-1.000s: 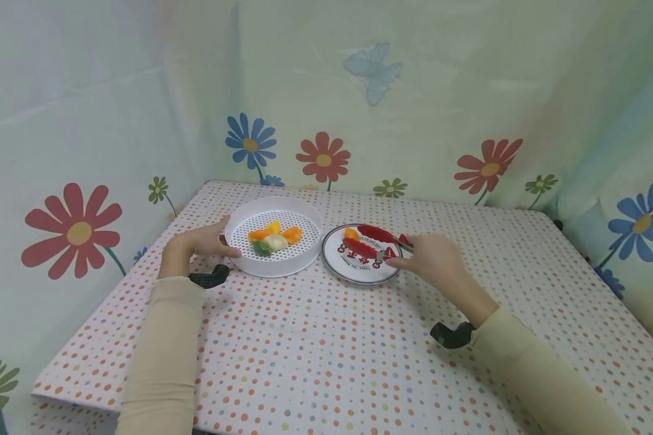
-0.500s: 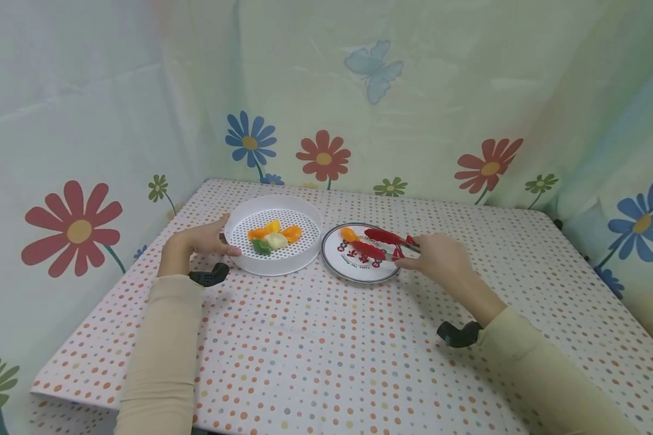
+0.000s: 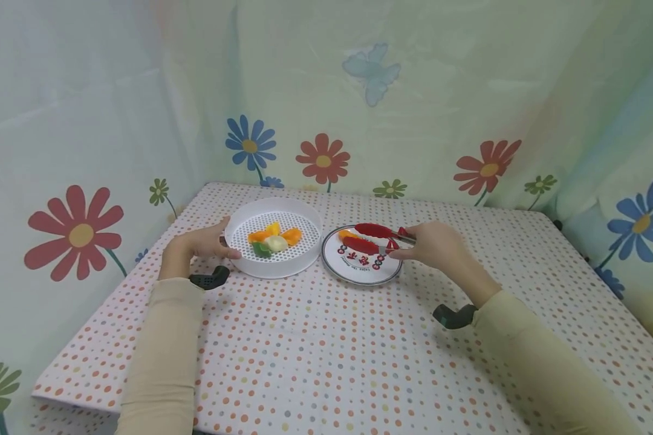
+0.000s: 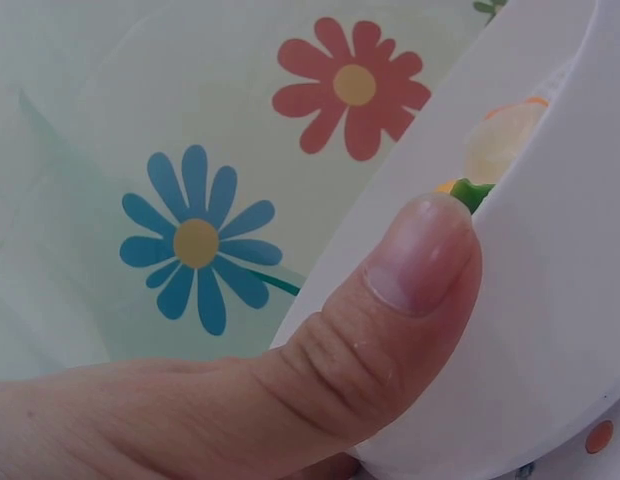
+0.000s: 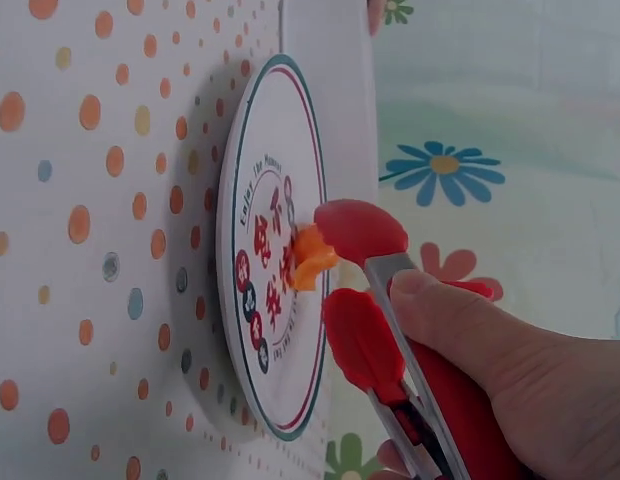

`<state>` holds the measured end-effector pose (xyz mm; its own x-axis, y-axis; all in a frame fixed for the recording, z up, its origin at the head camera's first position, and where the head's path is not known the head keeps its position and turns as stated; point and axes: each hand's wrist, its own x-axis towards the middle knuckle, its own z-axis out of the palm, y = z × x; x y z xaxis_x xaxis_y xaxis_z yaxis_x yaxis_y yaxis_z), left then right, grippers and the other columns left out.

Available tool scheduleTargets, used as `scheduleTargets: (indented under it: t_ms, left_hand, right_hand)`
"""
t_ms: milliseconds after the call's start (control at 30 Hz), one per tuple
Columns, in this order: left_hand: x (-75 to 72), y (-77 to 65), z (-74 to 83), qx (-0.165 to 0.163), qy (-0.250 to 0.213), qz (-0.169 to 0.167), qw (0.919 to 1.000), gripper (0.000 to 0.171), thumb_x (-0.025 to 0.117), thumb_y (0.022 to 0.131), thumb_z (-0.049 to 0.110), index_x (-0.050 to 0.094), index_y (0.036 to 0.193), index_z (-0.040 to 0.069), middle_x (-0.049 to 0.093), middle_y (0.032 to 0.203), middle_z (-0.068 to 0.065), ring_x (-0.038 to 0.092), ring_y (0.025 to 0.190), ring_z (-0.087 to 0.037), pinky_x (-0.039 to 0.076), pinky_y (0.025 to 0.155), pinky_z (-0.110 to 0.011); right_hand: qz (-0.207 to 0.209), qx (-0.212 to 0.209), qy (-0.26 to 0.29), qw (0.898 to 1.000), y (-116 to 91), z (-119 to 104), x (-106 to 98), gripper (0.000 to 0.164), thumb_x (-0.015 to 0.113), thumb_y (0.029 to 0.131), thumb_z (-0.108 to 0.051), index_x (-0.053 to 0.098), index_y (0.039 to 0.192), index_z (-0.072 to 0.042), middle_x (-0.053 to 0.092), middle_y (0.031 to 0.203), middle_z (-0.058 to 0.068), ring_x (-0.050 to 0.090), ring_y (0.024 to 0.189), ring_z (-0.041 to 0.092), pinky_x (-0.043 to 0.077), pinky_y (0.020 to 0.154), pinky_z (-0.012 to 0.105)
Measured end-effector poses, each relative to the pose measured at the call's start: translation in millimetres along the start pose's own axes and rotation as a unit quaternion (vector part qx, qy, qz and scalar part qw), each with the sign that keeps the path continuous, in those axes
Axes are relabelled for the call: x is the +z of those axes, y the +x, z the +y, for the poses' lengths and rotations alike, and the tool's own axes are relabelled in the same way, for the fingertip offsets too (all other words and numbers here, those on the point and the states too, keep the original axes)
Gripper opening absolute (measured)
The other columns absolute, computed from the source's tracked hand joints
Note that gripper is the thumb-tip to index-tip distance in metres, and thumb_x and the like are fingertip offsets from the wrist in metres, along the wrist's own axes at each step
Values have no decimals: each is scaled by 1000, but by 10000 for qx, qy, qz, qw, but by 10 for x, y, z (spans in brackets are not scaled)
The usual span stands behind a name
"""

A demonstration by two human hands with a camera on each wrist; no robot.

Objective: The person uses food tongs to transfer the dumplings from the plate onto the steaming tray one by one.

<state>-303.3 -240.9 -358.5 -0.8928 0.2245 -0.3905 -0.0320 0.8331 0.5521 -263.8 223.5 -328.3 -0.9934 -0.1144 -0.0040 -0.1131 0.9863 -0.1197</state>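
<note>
My left hand (image 3: 202, 241) rests against the left side of a round white perforated steamer basket (image 3: 277, 269). In the left wrist view its thumb (image 4: 405, 275) lies straight along the outer wall; the other fingers are mostly hidden. My right hand (image 3: 439, 246) holds red-tipped tongs (image 3: 373, 231) over a white plate (image 3: 354, 275) with red lettering. The tong heads stand apart in the right wrist view. An orange piece (image 5: 310, 262), perhaps bell pepper, lies on the plate close by the tips; contact cannot be told.
Inside the basket are orange and yellow pieces (image 3: 291, 235), a pale piece (image 3: 275, 243) and a green piece (image 3: 260, 249). The plate stands just right of the basket. A dotted cloth (image 3: 305, 350) covers the table, with flower-printed curtains (image 3: 424, 109) behind.
The tongs drew back slightly to the right, then came left again over the plate to the orange piece. The left hand and basket have stayed in place.
</note>
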Motion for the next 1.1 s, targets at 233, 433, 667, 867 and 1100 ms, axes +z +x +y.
scheduleTargets:
  t_ms: [233, 433, 667, 867, 1100]
  left_hand:
    - [15, 15, 17, 83, 120, 22, 9999, 124, 71, 76, 55, -18, 150, 12, -5, 159, -20, -2, 146, -42, 7, 112, -66]
    - [-16, 13, 33, 230, 56, 34, 9997, 125, 72, 76, 53, -18, 150, 9, -8, 159, -21, -3, 146, -42, 7, 112, -66]
    - [-13, 4, 11, 68, 68, 25, 10000, 124, 72, 77, 53, -19, 150, 11, -4, 159, -22, -1, 146, -43, 8, 112, -66]
    - [-2, -2, -11, 97, 95, 67, 9999, 124, 72, 77, 53, -18, 150, 11, -5, 159, -21, -1, 146, -42, 8, 112, -66]
    - [-9, -1, -13, 67, 132, 102, 9998, 123, 72, 77, 53, -16, 151, 11, -3, 159, -21, 1, 146, -42, 9, 112, -65]
  right_hand:
    - [-355, 166, 230, 9990, 122, 43, 64, 81, 77, 71, -52, 55, 132, -3, 66, 116, 20, 58, 94, 29, 51, 67, 33]
    - [-339, 252, 145, 9990, 134, 51, 115, 79, 76, 73, -52, 54, 133, -6, 63, 122, 22, 57, 95, 29, 47, 65, 32]
    - [-165, 99, 72, 9998, 120, 63, 172, 75, 76, 74, -49, 56, 131, -5, 67, 115, 20, 54, 82, 24, 40, 58, 27]
    - [-63, 171, 254, 9995, 102, 71, 205, 73, 78, 74, -45, 56, 132, -7, 65, 119, 20, 54, 88, 26, 42, 60, 28]
    - [177, -37, 264, 9995, 110, 144, 157, 75, 77, 74, -48, 55, 133, -7, 66, 116, 21, 53, 84, 27, 36, 54, 27]
